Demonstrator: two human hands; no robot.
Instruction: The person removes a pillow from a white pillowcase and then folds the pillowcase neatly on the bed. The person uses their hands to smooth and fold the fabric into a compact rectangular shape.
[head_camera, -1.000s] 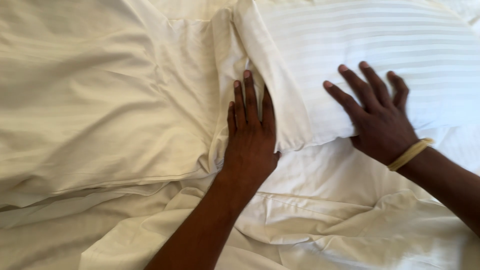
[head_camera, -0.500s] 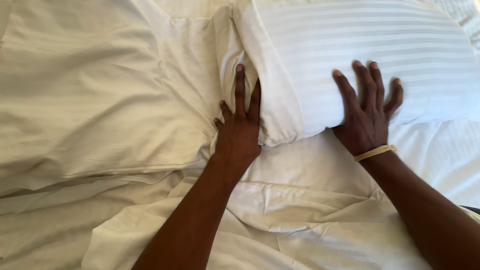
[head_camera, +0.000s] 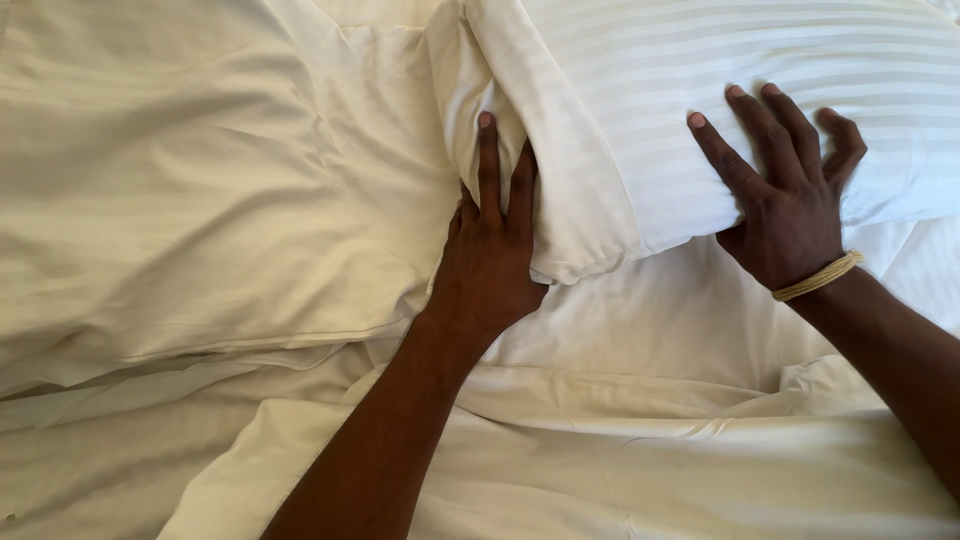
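Observation:
A white striped pillow (head_camera: 700, 90) lies across the upper right of the bed. My left hand (head_camera: 490, 250) lies flat with its fingers straight, pushed against the pillow's left end where the case folds over. My right hand (head_camera: 790, 190) rests palm down on the pillow's front edge, fingers spread; a tan band circles that wrist. Neither hand holds anything.
A second cream pillow (head_camera: 180, 190) lies to the left, touching the striped one. A rumpled white sheet (head_camera: 650, 450) covers the bed below both pillows, with a folded edge running across the lower part.
Both hands have slid up the bed, away from me. The left fingers now reach further along the pillow's left end, and the pillow's end has bunched up slightly.

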